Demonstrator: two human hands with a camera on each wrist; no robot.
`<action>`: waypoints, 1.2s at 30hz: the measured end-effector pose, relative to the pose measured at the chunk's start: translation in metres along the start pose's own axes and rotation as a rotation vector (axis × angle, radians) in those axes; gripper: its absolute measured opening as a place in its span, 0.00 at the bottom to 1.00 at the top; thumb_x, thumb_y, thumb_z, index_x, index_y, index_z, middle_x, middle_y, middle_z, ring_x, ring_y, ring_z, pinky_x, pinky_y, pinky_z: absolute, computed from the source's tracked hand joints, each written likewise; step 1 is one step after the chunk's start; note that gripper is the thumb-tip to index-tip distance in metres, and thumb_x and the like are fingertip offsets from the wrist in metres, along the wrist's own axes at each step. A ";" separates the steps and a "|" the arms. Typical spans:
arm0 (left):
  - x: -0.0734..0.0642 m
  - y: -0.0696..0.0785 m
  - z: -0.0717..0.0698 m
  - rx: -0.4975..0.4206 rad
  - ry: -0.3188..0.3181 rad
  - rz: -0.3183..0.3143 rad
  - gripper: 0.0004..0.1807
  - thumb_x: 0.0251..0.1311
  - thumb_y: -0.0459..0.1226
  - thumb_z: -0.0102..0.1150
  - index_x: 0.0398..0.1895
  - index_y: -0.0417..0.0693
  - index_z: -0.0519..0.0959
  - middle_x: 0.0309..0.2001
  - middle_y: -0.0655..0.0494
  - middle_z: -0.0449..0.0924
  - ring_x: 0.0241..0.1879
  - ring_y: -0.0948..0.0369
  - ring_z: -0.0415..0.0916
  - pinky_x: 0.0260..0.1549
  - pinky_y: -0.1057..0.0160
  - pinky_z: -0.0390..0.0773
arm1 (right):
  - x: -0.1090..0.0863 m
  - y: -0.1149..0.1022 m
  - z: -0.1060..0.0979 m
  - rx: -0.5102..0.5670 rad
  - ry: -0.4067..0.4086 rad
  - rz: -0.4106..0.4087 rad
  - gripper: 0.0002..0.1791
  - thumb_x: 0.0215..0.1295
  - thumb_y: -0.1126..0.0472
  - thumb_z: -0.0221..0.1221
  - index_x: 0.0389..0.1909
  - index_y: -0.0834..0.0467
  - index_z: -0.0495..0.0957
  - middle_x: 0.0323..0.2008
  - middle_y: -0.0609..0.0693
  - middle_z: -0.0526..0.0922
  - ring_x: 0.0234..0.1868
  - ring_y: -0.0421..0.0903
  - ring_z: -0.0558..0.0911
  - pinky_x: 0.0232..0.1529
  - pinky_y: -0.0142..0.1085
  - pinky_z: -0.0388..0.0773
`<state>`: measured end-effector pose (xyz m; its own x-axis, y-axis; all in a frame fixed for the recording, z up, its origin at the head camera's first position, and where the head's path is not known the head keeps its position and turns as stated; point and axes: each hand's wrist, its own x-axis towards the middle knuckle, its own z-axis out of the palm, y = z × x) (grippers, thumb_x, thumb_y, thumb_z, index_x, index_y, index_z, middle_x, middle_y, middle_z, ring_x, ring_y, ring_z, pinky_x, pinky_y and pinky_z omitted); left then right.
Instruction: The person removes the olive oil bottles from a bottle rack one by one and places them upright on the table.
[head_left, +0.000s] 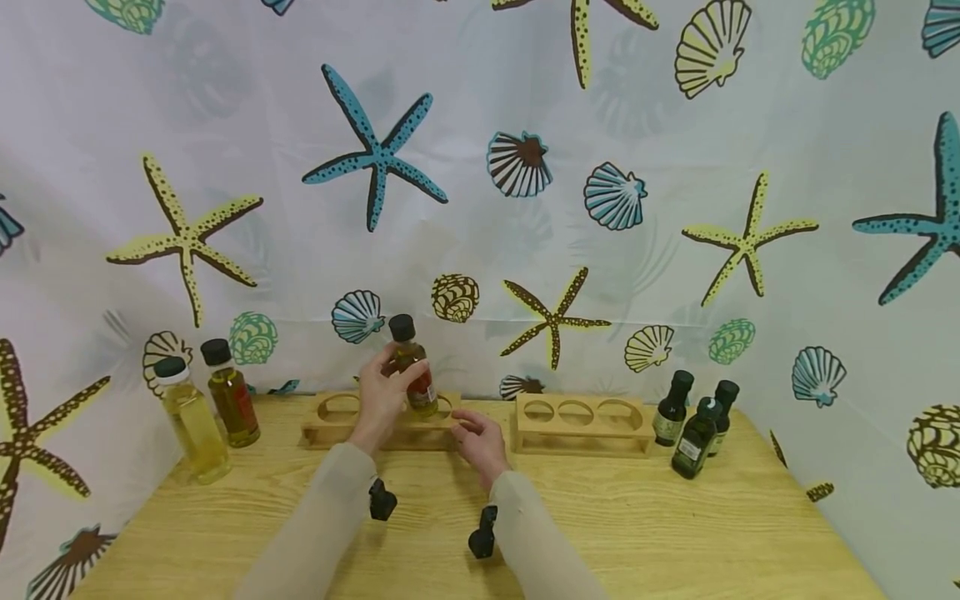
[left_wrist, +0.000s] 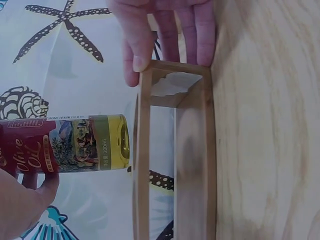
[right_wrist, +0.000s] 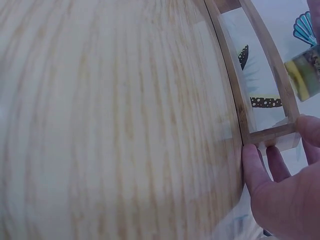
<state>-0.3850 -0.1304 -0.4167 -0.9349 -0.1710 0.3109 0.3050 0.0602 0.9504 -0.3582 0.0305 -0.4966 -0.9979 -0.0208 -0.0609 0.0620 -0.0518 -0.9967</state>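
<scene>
My left hand (head_left: 381, 398) grips a small dark-capped olive oil bottle (head_left: 423, 393). A red label with a picture shows on the bottle (left_wrist: 75, 145) in the left wrist view. The bottle stands nearly upright, its base close over the top of the left wooden rack (head_left: 330, 423), which has round holes. At that rack's right end is my right hand (head_left: 480, 442). Seen from the right wrist, its thumb rests at the top corner of the rack (right_wrist: 272, 134) and its fingers press against the end panel, holding it.
Left of the rack stand a pale oil bottle (head_left: 197, 429) and a darker oil bottle (head_left: 234, 408). A second wooden rack (head_left: 585, 440) with round holes sits to the right. Beside it are three small dark bottles (head_left: 693, 442). A shell-patterned curtain (head_left: 480, 233) hangs behind the wooden table (head_left: 645, 533).
</scene>
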 end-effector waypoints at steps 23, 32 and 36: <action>-0.004 0.015 -0.037 0.002 0.068 -0.012 0.24 0.58 0.41 0.69 0.59 0.56 0.79 0.53 0.56 0.79 0.49 0.61 0.75 0.47 0.66 0.77 | 0.002 0.001 0.000 0.006 0.012 -0.006 0.17 0.70 0.64 0.57 0.58 0.59 0.79 0.56 0.58 0.78 0.53 0.54 0.80 0.43 0.40 0.80; -0.007 0.014 -0.059 0.043 0.076 -0.023 0.22 0.56 0.41 0.71 0.55 0.56 0.80 0.48 0.61 0.81 0.46 0.63 0.77 0.41 0.71 0.78 | 0.001 -0.003 0.001 0.017 0.006 -0.010 0.17 0.70 0.65 0.56 0.58 0.59 0.79 0.54 0.58 0.80 0.42 0.48 0.79 0.36 0.35 0.75; -0.012 0.012 -0.069 0.093 0.069 -0.033 0.23 0.56 0.43 0.71 0.57 0.57 0.79 0.47 0.62 0.80 0.44 0.64 0.77 0.40 0.71 0.79 | 0.000 0.000 0.001 0.013 0.010 -0.003 0.17 0.70 0.65 0.56 0.58 0.60 0.79 0.54 0.58 0.79 0.47 0.52 0.81 0.42 0.39 0.79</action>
<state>-0.3579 -0.1959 -0.4091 -0.9286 -0.2415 0.2816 0.2527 0.1440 0.9568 -0.3584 0.0299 -0.4968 -0.9982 -0.0110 -0.0583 0.0589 -0.0650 -0.9961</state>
